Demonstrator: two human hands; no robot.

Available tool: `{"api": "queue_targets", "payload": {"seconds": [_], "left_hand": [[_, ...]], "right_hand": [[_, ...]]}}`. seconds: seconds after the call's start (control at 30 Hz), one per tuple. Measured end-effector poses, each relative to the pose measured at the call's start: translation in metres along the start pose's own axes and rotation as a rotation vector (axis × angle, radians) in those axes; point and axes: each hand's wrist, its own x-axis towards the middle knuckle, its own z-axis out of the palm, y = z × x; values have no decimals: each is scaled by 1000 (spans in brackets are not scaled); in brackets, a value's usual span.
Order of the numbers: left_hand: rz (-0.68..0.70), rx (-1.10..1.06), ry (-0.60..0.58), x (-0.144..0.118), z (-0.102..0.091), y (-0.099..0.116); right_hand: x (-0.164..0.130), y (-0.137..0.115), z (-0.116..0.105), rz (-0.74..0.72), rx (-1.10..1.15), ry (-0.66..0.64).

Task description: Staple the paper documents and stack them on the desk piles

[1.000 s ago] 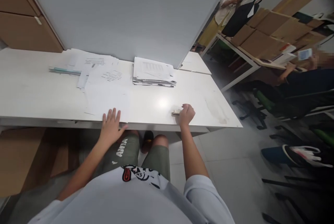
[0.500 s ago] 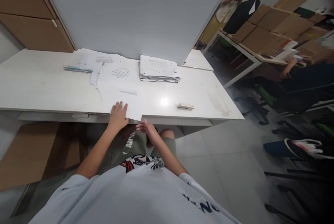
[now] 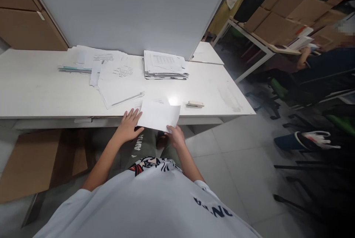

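1. The person's right hand [image 3: 175,137] pinches the near right corner of a blank white sheet of paper [image 3: 158,116] in front of the desk edge.
2. The left hand [image 3: 128,126] lies with its fingers spread against the sheet's left edge, at the front rim of the white desk [image 3: 41,94]; whether it grips the sheet or only touches it cannot be told.
3. The sheet juts out past the desk's front edge, tilted, with its far part over the desktop.
4. Just beyond it, to the right, a small pale stapler [image 3: 195,104] lies flat on the desk, apart from the sheet.
5. To the left of the sheet, a loose spread of printed papers [image 3: 116,82] fans across the desk.
6. Farther back, a neat stack of papers [image 3: 165,65] sits near a grey partition [image 3: 133,9] that stands along the desk's rear.
7. Far right, another person's arm [image 3: 303,58] rests by a second desk piled with cardboard boxes [image 3: 280,23].
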Motion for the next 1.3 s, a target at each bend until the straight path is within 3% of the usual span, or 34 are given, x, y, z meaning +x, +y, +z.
{"api": "queue_targets", "payload": {"seconds": [0.13, 0.27, 0.33, 0.4, 0.47, 0.53, 0.63, 0.73, 0.87, 0.97, 1.1, 1.2, 1.3], "left_hand": [[180, 1, -28, 4, 10, -11], [268, -74, 9, 13, 14, -18], [232, -126, 105, 14, 15, -15], [67, -178, 309, 9, 18, -5], [-182, -220, 542, 2, 23, 9], [-372, -266, 678, -4, 30, 23], [-531, -445, 712, -3, 43, 38], [-720, -784, 709, 10, 53, 42], [-865, -1131, 647, 27, 44, 39], [-748, -1191, 550, 39, 18, 34], [-454, -862, 543, 62, -13, 22], [-391, -694, 573, 74, -10, 9], [-280, -731, 625, 76, 5, 3]], "right_hand": [[7, -21, -17, 38, -42, 117], [15, -44, -27, 84, 20, 69], [18, -50, -31, 94, 23, 38], [21, -51, -33, 92, -10, 4], [26, -50, -34, 84, -4, -29], [31, -48, -35, 58, 42, -38], [37, -47, -36, 41, 87, -37], [37, -45, -35, 45, 85, -87], [33, -50, -32, -2, 22, -181], [37, -70, -28, -113, -63, -263], [53, -107, -19, -375, -163, -308], [64, -111, -15, -461, -152, -303], [68, -95, -12, -424, -100, -274]]}}
